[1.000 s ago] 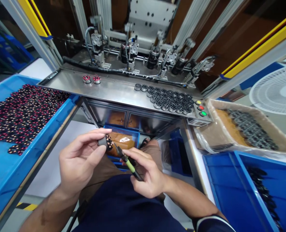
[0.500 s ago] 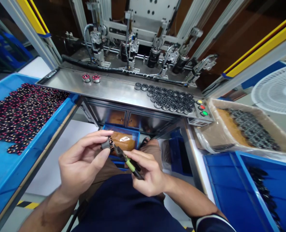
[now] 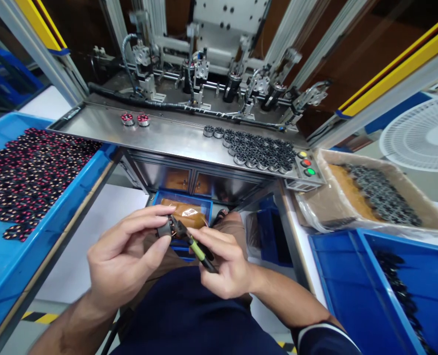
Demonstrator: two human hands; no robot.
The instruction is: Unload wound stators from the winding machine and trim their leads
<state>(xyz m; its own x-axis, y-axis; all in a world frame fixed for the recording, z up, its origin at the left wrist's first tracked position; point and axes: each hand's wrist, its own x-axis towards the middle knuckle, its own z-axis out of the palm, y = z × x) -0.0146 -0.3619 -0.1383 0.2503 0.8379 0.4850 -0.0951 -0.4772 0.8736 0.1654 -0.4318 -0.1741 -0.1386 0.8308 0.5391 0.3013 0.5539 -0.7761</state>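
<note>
Between the thumb and fingers of my left hand (image 3: 126, 251) is a small round motor part (image 3: 164, 229), dark grey outside with copper windings on the side facing right. My right hand (image 3: 226, 261) is closed around pliers (image 3: 201, 250) with black and light green handles. The dark jaws of the pliers reach the copper side of the part; whether they grip a wire there is too small to tell. Both hands are over my lap, in front of the metal ledge (image 3: 170, 139).
Two red-wound parts (image 3: 142, 120) and a cluster of dark rings (image 3: 259, 148) stand on the ledge before a machine. Left is a blue tray (image 3: 4, 266) of wound parts. Right are a button box (image 3: 308, 171), a lined carton (image 3: 324, 207), a blue bin (image 3: 337, 276) and a fan (image 3: 426, 133).
The pliers' jaws have come slightly closer to the part's copper side, and the part has turned a little. The whole view has shifted slightly; both grips stay the same.
</note>
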